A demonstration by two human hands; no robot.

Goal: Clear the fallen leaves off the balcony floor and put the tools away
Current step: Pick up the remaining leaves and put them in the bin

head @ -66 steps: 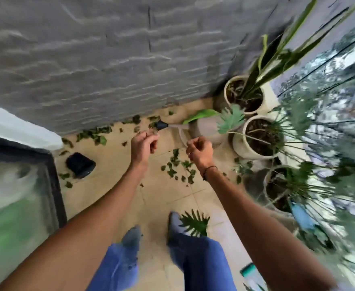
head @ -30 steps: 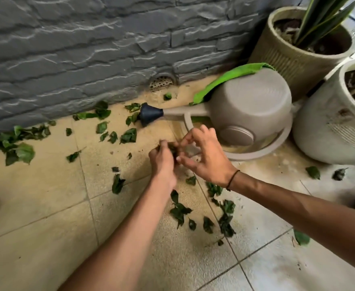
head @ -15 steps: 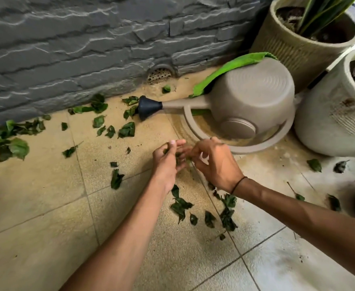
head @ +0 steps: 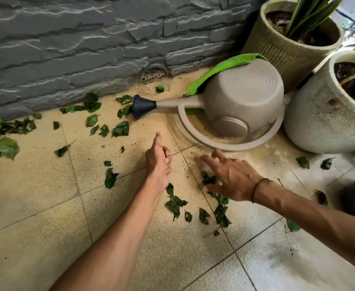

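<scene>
A balcony floor of beige speckled tiles is seen, bounded at the back by a grey stone-faced wall with a small drain grille at its foot. Fallen leaves, dark green, torn and curled, are scattered along the wall and across the tiles. A further cluster lies beneath the right hand, whose fingers are spread just over it. The left hand is loosely curled with the forefinger extended; whether anything is held cannot be told. A beige watering can lies on its side under a green cloth. Two ribbed pots are filled with dark soil.
</scene>
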